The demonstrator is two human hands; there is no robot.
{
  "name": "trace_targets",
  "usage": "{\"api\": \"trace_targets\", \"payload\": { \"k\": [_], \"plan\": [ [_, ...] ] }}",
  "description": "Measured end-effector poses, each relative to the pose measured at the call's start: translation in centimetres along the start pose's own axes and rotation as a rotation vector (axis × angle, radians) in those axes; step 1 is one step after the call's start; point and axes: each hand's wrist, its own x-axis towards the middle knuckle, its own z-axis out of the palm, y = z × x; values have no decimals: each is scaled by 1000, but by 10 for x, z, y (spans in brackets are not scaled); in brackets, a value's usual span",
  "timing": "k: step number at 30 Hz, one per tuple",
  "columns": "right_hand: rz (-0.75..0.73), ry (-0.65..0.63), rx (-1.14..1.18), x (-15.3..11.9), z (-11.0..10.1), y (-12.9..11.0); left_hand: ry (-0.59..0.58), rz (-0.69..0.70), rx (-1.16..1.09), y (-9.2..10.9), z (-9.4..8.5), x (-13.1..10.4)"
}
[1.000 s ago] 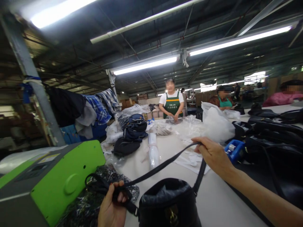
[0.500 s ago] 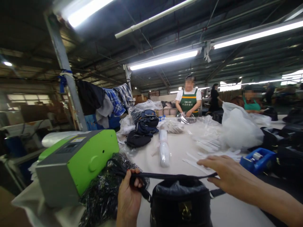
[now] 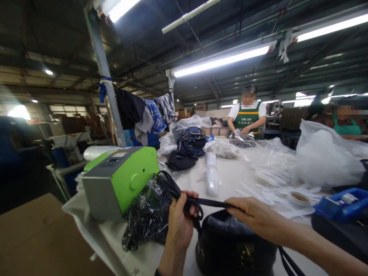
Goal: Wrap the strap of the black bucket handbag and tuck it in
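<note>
A black strap is stretched above a black bag that has a gold clasp and a dark lining showing in its open top. My left hand grips the gathered strap at the bag's left, with loops rising above the fingers. Over the bag's top edge, my right hand pinches the strap between thumb and fingers. More of the strap hangs at the bag's right side.
A green and grey machine stands left, beside crumpled black plastic. Dark bags, a wrapped white roll, white strips and a blue tape dispenser lie on the table. A person in a green apron works opposite.
My right hand has moved closer to my left, shortening the strap span between them. More loops now show at my left hand. The camera view has turned left.
</note>
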Motion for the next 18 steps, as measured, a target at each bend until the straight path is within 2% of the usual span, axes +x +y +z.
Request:
{"api": "trace_targets", "payload": {
  "k": [2, 7, 10, 13, 18],
  "plan": [
    [-39, 64, -19, 5, 5, -2, -14, -8, 16, -1, -1, 0],
    [-177, 472, -321, 10, 3, 5, -41, -13, 39, -4, -5, 2],
    [-241, 655, -479, 11, -4, 8, -66, -8, 42, -4, -7, 3],
    [-320, 722, -571, 12, -5, 7, -78, -18, 41, -3, -7, 3],
    [-458, 713, -682, 12, 7, 3, -63, -36, 33, -3, -6, 4]
  ]
}}
